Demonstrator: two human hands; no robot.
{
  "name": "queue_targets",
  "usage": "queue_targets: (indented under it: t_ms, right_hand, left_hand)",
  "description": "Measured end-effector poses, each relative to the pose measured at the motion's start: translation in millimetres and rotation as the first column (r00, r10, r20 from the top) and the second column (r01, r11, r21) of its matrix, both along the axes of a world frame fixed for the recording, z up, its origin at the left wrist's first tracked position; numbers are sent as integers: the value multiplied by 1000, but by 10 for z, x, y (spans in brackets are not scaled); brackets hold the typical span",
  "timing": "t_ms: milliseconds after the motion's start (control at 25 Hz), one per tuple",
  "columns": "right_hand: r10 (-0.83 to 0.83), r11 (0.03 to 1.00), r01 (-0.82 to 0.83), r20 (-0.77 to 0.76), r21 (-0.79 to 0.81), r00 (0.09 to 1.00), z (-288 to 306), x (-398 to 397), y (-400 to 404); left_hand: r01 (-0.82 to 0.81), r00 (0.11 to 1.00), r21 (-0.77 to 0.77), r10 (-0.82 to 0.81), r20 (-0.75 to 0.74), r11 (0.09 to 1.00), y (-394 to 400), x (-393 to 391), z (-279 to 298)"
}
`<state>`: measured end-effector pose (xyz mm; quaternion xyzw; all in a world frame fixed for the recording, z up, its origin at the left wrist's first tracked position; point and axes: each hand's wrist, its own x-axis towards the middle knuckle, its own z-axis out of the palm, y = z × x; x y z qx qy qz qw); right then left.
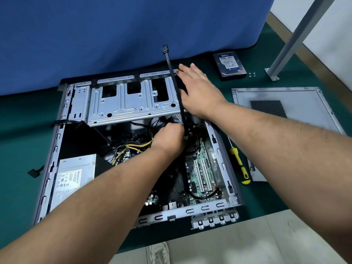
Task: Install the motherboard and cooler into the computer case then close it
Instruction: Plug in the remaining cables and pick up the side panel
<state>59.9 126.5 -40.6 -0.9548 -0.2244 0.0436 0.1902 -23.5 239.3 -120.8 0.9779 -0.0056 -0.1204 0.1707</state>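
Note:
The open computer case (55,149) lies on its side on a green mat. Inside it the green motherboard (202,168) lies flat, with a finned heatsink (191,150) near its upper middle. My left hand (169,138) reaches into the case beside the heatsink, fingers curled down around the base of a flat black cable (174,79) that stands up past the drive cage. My right hand (196,92) rests with straight fingers on the right end of the silver drive cage (129,103). The case side panel (285,111) lies flat to the right.
A power supply (74,174) fills the case's lower left, with yellow and black wires (131,147) beside it. A yellow-handled screwdriver (239,162) lies right of the case. A hard drive (229,64) and small screws (251,74) sit at the back right, near a metal post (289,42).

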Motion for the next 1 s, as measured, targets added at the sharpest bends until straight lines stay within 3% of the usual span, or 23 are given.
queue_targets:
  t_ms: [440, 760, 1000]
  right_hand:
    - [-5, 1000, 5, -2, -5, 1000, -4, 6, 2]
    - [-6, 1000, 6, -4, -4, 1000, -4, 10, -1]
    - [-7, 1000, 7, -6, 3, 1000, -14, 14, -1]
  left_hand:
    - [7, 999, 48, -9, 33, 999, -18, -47, 11]
    - [129, 992, 46, -129, 1, 991, 54, -22, 27]
    - [55, 998, -31, -55, -11, 998, 56, 31, 40]
